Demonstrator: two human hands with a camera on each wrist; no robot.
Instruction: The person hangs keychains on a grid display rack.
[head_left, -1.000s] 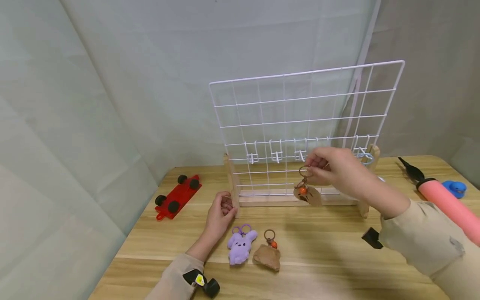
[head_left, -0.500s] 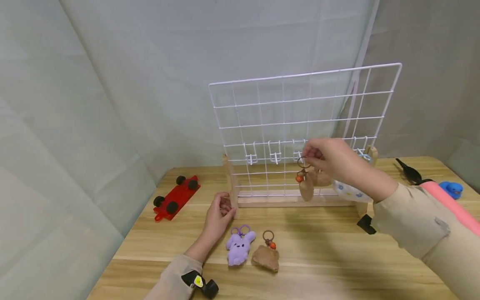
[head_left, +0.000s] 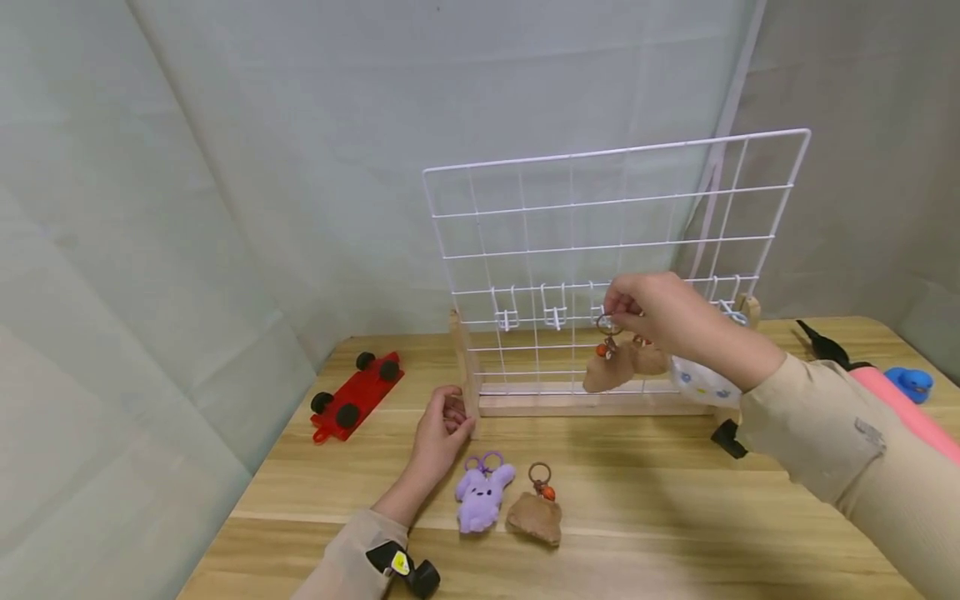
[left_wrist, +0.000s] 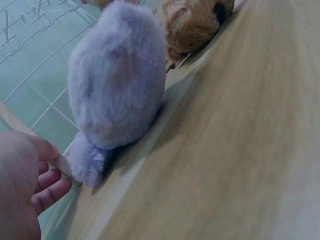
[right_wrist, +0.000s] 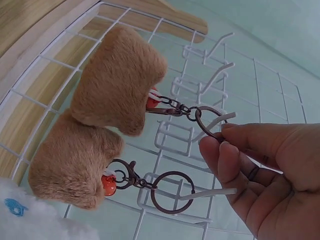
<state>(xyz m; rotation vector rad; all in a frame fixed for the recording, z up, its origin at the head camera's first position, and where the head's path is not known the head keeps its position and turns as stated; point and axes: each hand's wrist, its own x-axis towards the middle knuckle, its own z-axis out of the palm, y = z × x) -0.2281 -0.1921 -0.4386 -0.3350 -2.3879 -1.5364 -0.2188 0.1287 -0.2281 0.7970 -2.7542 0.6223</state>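
My right hand (head_left: 660, 312) pinches the metal ring (right_wrist: 206, 114) of a brown plush keychain (head_left: 609, 371) at a white hook on the wire grid rack (head_left: 570, 247). In the right wrist view the ring overlaps the hook's prong; whether it is threaded I cannot tell. A second brown plush keychain (right_wrist: 75, 162) hangs from the neighbouring hook, with a white plush (head_left: 701, 382) beside it. My left hand (head_left: 438, 429) holds the rack's left wooden foot (head_left: 463, 367) between thumb and fingers. Near it lie a purple plush keychain (head_left: 482, 500) and another brown plush keychain (head_left: 536, 517).
Farther left, a red toy car chassis (head_left: 356, 396) with black wheels lies on the wooden table (head_left: 637, 517). At the right are a pink tube with a black nozzle (head_left: 825, 343) and a blue toy duck (head_left: 911, 383). Bare hooks (head_left: 555, 317) hang on the grid's left half.
My right hand has risen toward the hook with the brown plush keychain, which has swung round. The hanging brown and white plushes have come into view. My left hand stays put.
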